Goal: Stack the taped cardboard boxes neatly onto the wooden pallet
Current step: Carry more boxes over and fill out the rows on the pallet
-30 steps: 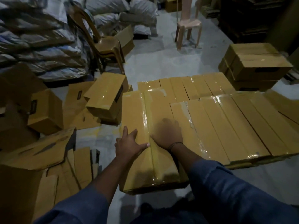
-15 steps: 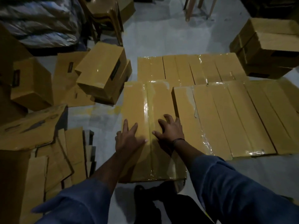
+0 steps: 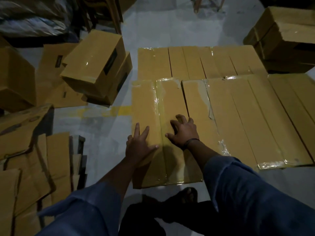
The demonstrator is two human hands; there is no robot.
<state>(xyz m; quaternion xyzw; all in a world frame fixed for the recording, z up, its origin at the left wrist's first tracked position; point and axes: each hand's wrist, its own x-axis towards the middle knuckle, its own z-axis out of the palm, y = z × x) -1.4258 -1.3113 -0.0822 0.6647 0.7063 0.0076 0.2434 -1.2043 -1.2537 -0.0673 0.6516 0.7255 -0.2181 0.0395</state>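
Long yellow-brown taped cardboard box (image 3: 150, 106) lies flat at the left end of the near row, w/ clear tape shining down its middle seam. It touches the row of taped flat boxes (image 3: 255, 120) on its right & sticks out nearer the person than they do. A 2nd row of like boxes (image 3: 196, 62) sits just behind. What's under them is hidden, so can't make out the pallet.

Left hand (image 3: 139, 147) rests on the box top by its left edge, grip slack, fingers straight & spread, holding nothing. Right hand (image 3: 185, 132), dark band at the wrist, presses the top near the right edge w/ bent fingertips, grip not closed round anything.

On the grey floor (image 3: 102, 130): 2 loose brown cartons (image 3: 95, 65) stacked askew at left, flattened cardboard sheets (image 3: 30, 159) nearer, another carton stack (image 3: 286, 40) far right.
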